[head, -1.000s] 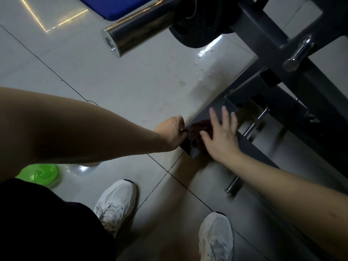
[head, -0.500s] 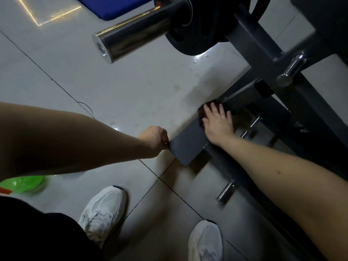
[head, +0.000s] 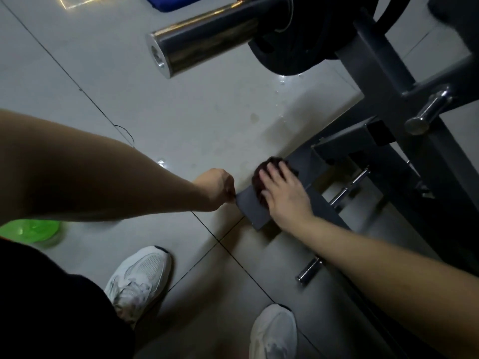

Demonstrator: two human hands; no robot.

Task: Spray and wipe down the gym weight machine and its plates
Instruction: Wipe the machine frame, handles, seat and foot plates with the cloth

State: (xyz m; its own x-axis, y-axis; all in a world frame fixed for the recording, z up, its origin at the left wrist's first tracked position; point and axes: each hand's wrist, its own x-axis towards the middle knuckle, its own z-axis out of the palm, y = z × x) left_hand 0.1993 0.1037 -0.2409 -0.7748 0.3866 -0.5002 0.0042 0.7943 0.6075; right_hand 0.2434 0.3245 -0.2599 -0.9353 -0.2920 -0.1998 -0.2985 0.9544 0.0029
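The grey steel base bar (head: 252, 211) of the weight machine lies low over the tiled floor. My right hand (head: 285, 193) presses a dark red cloth (head: 261, 174) flat on top of the bar with straight fingers. My left hand (head: 216, 189) grips the bar's near corner with curled fingers. Above, a chrome sleeve (head: 207, 37) sticks out toward me, with a black weight plate (head: 293, 47) behind it. The machine's dark frame (head: 383, 81) rises at the right.
A green plastic lid or bowl (head: 31, 230) sits on the floor at the left. Water drops (head: 281, 81) lie on the tiles under the plate. Chrome pegs (head: 427, 112) (head: 309, 272) stick out from the frame. My white shoes (head: 140, 278) (head: 273, 332) stand below. A blue mat (head: 176, 2) lies at the top.
My right hand slid the cloth away along the bar, then partway back toward its near end. My left hand kept hold of the bar's corner.
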